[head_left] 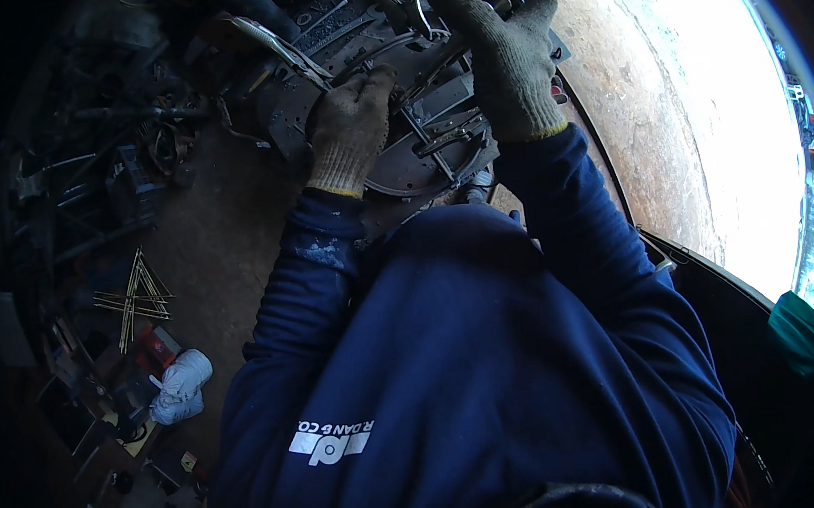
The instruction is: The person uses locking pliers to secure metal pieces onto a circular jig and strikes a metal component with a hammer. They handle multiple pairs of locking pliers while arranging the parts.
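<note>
Both of my hands wear grey knit work gloves with yellow cuff edges. My left hand (pixel 354 120) is closed low over the dark metal worktable (pixel 403 174), among metal bars. What its fingers grip is hidden beneath the glove. A shiny flat metal piece (pixel 280 49) slants down toward its knuckles. To the right and farther off, my right hand (pixel 514 63) is raised above the table with fingers apart. The upper frame edge cuts off part of it. Beside its fingers is a metal locking clamp (pixel 415 13). Thin metal rods (pixel 428 142) lie between the two hands.
Dark metal scrap and parts (pixel 140 166) crowd the left side. On the floor lie a bundle of thin yellowish sticks (pixel 135 298), a red box (pixel 159 348) and a white sack (pixel 182 386). Bright sunlit ground (pixel 654 89) opens at right, near a green cloth (pixel 799 332).
</note>
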Motion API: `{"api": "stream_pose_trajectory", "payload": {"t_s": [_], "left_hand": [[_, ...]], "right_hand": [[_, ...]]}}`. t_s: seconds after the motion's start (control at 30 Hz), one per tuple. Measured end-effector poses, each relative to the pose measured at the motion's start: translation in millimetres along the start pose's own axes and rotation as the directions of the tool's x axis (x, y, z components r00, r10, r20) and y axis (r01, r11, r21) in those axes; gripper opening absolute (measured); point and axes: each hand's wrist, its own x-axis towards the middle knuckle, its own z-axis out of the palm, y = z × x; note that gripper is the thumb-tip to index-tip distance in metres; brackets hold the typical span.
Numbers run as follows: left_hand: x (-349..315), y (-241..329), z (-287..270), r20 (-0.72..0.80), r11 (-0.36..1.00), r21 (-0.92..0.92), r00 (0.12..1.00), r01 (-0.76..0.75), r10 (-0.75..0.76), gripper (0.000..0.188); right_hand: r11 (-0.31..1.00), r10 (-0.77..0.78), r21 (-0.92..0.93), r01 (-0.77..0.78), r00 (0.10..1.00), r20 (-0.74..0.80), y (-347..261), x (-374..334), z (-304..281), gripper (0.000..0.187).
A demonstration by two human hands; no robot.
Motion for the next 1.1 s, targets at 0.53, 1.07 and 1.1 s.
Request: {"api": "stream_pose_trajectory", "payload": {"t_s": [0.53, 1.07, 1.1], "left_hand": [[14, -11, -5, 0.079, 0.978, -0.121, 0.983, 0.173, -0.164, 0.059], [16, -15, -5, 0.072, 0.992, -0.06, 0.992, 0.11, -0.105, 0.062], [13, -9, -5, 0.074, 0.991, -0.056, 0.99, 0.121, -0.117, 0.062]], "right_hand": [[0.951, 0.177, 0.276, -0.139, 0.977, -0.118, -4, -7, 2, 0.104], [0.953, 0.125, 0.286, -0.1, 0.99, -0.071, -9, -4, 6, 0.096], [0.954, 0.137, 0.277, -0.111, 0.987, -0.078, -24, -12, 9, 0.096]]}}
